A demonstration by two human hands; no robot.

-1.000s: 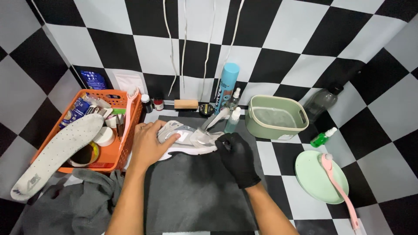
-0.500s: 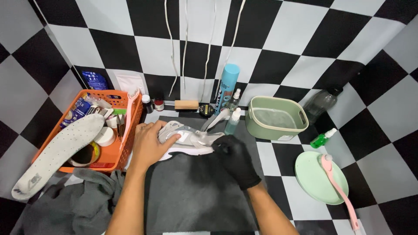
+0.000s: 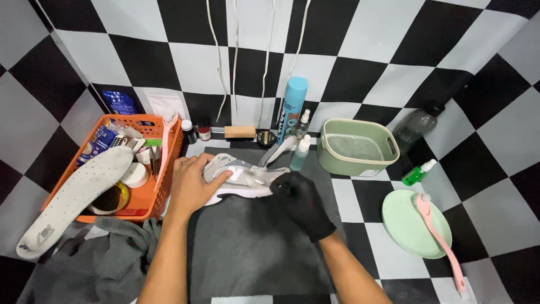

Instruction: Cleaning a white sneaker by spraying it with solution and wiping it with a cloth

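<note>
Head view is showing a grey and white shoe (image 3: 239, 177) lying on its side just above the middle of the frame, at the top edge of a dark grey mat (image 3: 253, 247) spread on the checkered desk (image 3: 365, 208). The bare left hand (image 3: 194, 186) is pressing down on the shoe's left end, fingers curled over it and gripping it. The right hand (image 3: 301, 202), wearing a black glove, is clenching against the shoe's right end; whatever it may be holding is hidden inside the fist.

Just above the shoe, a small spray bottle (image 3: 300, 153) and a tall blue can (image 3: 292, 110) are standing upright, with a small wooden brush (image 3: 240, 132) lying to their left. A green tub (image 3: 357, 147) is sitting to the right of the bottles, and a dark bottle (image 3: 415, 126) is standing beyond it. Further right, a small green bottle (image 3: 419, 172) is lying tilted, and a pink brush (image 3: 439, 236) is resting across a pale green lid (image 3: 402, 225) at the lower right.

On the left, an orange basket (image 3: 143, 205) is holding jars, packets and a roll of tape, and a white insole (image 3: 73, 197) is leaning out over its lower left corner. A grey cloth (image 3: 95, 264) is lying crumpled at the lower left. White laces (image 3: 236, 56) are hanging down the checkered wall at the top centre.
</note>
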